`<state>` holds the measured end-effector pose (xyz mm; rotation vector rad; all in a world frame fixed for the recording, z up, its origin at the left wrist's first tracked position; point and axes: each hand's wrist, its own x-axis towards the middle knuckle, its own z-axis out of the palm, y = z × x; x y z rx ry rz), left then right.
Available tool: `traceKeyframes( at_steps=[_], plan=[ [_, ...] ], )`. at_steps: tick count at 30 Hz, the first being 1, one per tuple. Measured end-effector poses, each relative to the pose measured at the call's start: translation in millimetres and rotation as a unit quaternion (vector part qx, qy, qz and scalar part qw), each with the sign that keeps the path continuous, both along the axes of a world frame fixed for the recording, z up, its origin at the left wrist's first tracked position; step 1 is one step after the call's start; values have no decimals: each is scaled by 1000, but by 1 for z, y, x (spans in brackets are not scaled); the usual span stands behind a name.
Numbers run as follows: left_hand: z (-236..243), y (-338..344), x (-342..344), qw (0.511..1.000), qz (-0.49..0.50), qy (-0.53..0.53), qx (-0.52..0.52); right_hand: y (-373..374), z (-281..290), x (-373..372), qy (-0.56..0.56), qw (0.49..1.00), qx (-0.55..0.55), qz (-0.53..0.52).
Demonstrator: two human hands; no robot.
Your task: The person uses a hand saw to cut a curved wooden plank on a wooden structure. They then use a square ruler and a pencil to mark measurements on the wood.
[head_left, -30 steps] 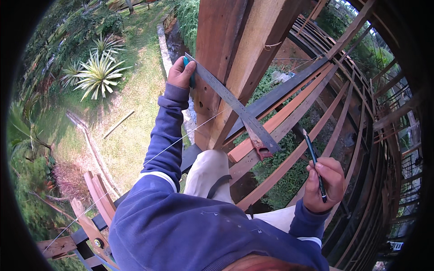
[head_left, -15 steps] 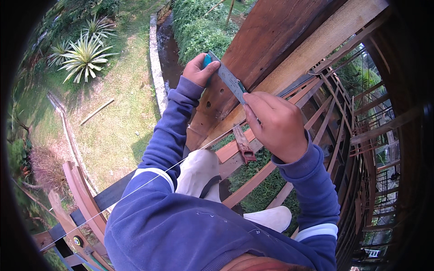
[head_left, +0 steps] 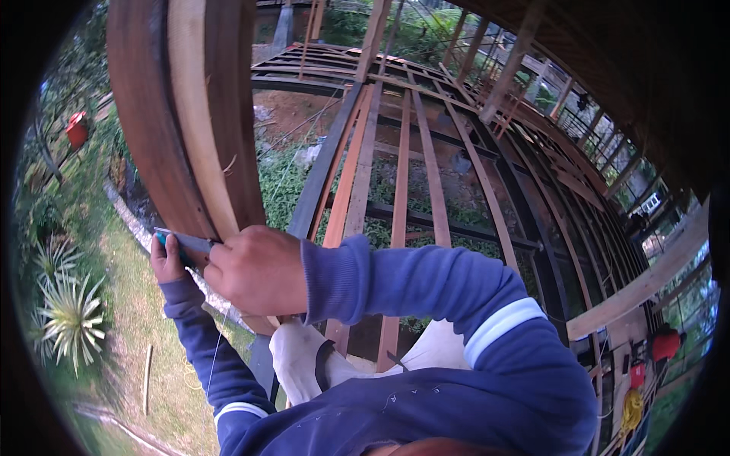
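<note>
My left hand [head_left: 169, 260] is closed on a try square [head_left: 195, 244] with a grey metal blade and teal handle, the thumb on its upper edge. The square lies across the near end of a thick wooden beam [head_left: 199, 129], dark brown with a pale stripe. My right hand [head_left: 257, 270] is pinched closed at the other end of the blade, its back turned up. Its fingertips are partly hidden, and I cannot make out whether something thin is between them. My knees, in pale trousers, are just below the beam.
Parallel wooden battens [head_left: 403, 190] cross dark metal joists with gaps between them, and plants and soil show below. A pale timber [head_left: 642, 281] slants in at the right, near a yellow coil [head_left: 631, 410]. Grass and a spiky plant [head_left: 72, 319] lie lower at the left.
My view has swung to the right, so the beam and both hands now appear farther left. My right forearm now reaches across level. The red-handled saw on the battens is no longer visible.
</note>
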<state>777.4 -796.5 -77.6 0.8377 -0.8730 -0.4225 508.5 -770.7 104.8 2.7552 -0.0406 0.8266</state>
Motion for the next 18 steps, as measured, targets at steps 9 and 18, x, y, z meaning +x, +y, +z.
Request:
traceKeyframes(
  at_steps=[9,18],
  plan=[
    [-3,-4,1,998,1,-7,54,24,15,-64,33,999,-8,-38],
    [-21,-14,26,998,-11,38,47,13,-6,-176,-308,940,121,77]
  ],
)
